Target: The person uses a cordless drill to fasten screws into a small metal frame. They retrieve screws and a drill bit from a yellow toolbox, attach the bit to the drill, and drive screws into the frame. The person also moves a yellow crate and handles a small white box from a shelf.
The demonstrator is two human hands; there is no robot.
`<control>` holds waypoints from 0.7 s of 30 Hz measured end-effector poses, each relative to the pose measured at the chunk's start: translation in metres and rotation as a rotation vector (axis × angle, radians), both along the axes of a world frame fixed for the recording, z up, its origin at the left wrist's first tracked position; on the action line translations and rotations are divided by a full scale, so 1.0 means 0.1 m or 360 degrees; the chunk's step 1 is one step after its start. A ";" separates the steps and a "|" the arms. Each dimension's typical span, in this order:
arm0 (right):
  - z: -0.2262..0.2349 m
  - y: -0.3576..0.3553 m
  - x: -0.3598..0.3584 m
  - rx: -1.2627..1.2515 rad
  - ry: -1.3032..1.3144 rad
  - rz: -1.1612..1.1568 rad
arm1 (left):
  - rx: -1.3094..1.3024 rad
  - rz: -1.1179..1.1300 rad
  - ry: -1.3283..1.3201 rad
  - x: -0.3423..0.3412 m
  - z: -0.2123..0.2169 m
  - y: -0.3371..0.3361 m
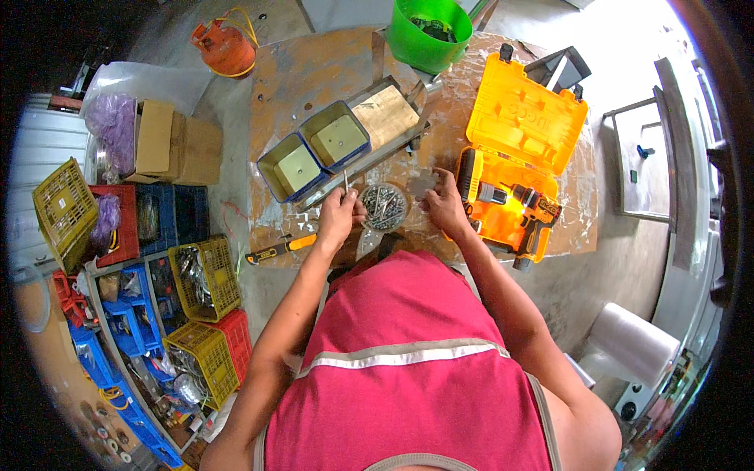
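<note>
Seen from above, a person in a pink sleeveless top was pictured bent over a worn wooden surface (298, 78), both bare hands at work near its near edge. The left hand (339, 213) was closed around a thin metal rod or long nail (345, 182), which was held nearly upright, its long axis running from the fingers toward the far side of the surface. The right hand (442, 206) was spread loosely, fingers apart, and appeared to rest on the surface with nothing gripped in it, so far as could be told.

Between the two hands, a round shallow dish of nails or screws (383, 206) was set; it lay just to the right of the left hand and just to the left of the right hand, with the left hand seemingly at its rim and so the nearer of the two.

Farther off, two blue square tins (314, 153) were seen side by side next to a wooden block (385, 115) on a metal tray. An open yellow tool case (518, 157) holding a cordless drill (525, 206) stood just to the right of the right hand. A green bucket (428, 35) was placed at the far edge, and an orange-handled knife (279, 249) lay at the near left. Stacked plastic crates (157, 259) and an orange gas cylinder (225, 47) were on the floor to the left.
</note>
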State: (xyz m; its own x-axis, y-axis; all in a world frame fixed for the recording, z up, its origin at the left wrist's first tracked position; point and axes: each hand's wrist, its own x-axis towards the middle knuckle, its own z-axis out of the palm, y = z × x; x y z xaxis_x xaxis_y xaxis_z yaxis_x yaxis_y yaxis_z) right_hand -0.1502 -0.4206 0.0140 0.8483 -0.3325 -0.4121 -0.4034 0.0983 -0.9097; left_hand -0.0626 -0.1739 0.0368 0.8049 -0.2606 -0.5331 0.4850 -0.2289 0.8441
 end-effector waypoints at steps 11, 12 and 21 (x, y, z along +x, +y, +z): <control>-0.13 0.04 0.19 -0.0986 0.0337 0.0253 | 0.1290 -0.0940 -0.0919 -0.06 0.02 -0.27; -0.10 0.05 0.20 -0.0982 0.0428 0.0301 | 0.1349 -0.1118 -0.0909 -0.06 -0.07 -0.38; 0.25 0.31 0.10 -0.1668 -0.0126 0.0616 | 0.1306 -0.1065 -0.1073 -0.18 -0.47 -0.56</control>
State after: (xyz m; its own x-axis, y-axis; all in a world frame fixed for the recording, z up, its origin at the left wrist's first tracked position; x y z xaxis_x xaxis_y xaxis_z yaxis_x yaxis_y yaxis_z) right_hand -0.1400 -0.3900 0.0395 0.9812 -0.1918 -0.0236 -0.1783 -0.8512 -0.4936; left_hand -0.0803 -0.2302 -0.0106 0.8184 -0.5095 -0.2657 -0.4011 -0.8376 0.3708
